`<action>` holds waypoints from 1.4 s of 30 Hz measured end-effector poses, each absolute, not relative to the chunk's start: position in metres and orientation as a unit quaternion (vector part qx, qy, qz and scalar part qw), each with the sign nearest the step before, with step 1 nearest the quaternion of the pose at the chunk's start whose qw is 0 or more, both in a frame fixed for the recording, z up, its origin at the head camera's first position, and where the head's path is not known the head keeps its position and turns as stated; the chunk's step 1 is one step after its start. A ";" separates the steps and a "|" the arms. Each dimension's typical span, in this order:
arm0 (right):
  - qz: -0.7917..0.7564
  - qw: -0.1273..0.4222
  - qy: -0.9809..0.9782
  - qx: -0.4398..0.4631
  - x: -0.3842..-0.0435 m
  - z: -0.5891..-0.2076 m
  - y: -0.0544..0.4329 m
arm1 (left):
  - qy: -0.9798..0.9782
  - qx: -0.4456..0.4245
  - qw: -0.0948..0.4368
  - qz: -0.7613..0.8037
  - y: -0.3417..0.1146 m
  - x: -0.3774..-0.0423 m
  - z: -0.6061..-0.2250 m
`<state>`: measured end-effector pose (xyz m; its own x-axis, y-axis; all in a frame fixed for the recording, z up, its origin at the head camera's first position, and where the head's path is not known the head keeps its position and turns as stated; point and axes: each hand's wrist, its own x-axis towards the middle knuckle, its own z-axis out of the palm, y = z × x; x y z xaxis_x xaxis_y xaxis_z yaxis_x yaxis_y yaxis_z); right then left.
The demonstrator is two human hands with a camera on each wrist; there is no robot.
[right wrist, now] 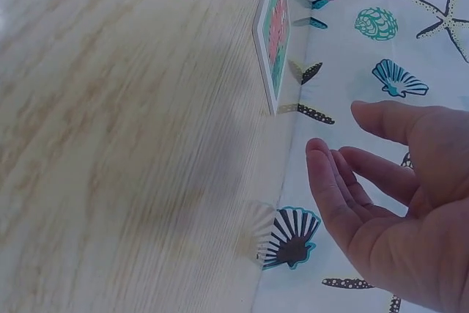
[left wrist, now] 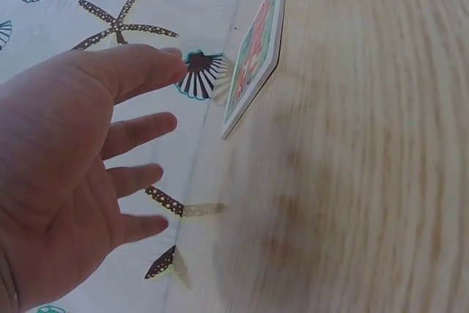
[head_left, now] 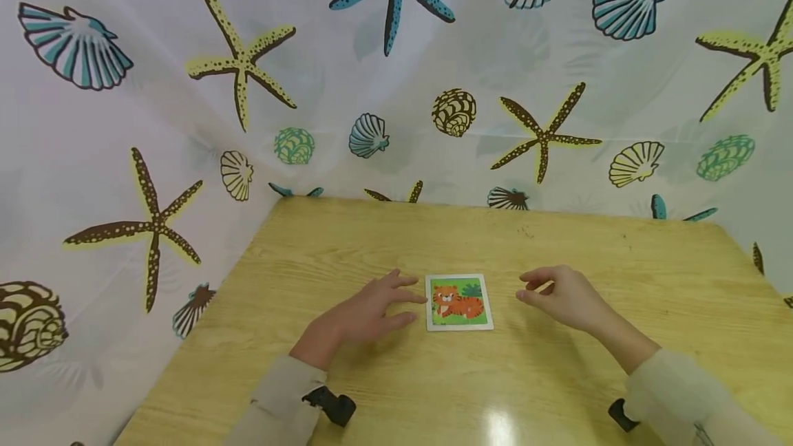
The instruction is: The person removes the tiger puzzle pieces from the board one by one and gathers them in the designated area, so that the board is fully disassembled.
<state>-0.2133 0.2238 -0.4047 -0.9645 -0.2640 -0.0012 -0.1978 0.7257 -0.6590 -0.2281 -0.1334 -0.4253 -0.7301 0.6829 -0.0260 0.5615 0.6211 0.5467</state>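
Through my remote cameras I see, past the pale sleeves (head_left: pixel 678 391), the left hand (head_left: pixel 368 310) with fingers spread just beside the tiger card (head_left: pixel 458 303) and the right hand (head_left: pixel 570 298) loosely curved, thumb apart from fingertips — the card flat on the wooden surface (head_left: pixel 334 246) between them — and a seashell-print cloth (head_left: pixel 409 81) behind.

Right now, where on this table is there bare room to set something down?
The table is bare between the tiger card and the printed cloth behind it, and nearer you, between the left sleeve and right sleeve. It's crowded around the card: the left hand is close by its left edge, the right hand a bit off its right.
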 end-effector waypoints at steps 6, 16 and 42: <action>-0.360 0.061 0.923 -0.118 -0.220 -0.407 0.219 | 0.880 0.361 0.133 0.280 -0.127 -0.234 -0.425; -0.419 0.088 0.900 -0.083 -0.228 -0.418 0.205 | 0.882 0.346 0.137 0.288 -0.114 -0.241 -0.434; -0.431 0.110 0.895 -0.036 -0.244 -0.420 0.177 | 0.885 0.324 0.135 0.306 -0.091 -0.250 -0.444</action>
<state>-0.2438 0.1769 -0.4200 -0.9731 -0.1594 -0.1665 0.0307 0.6263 -0.7790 -0.2505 -0.0913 -0.4442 -0.7542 0.6554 -0.0407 0.4902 0.6032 0.6292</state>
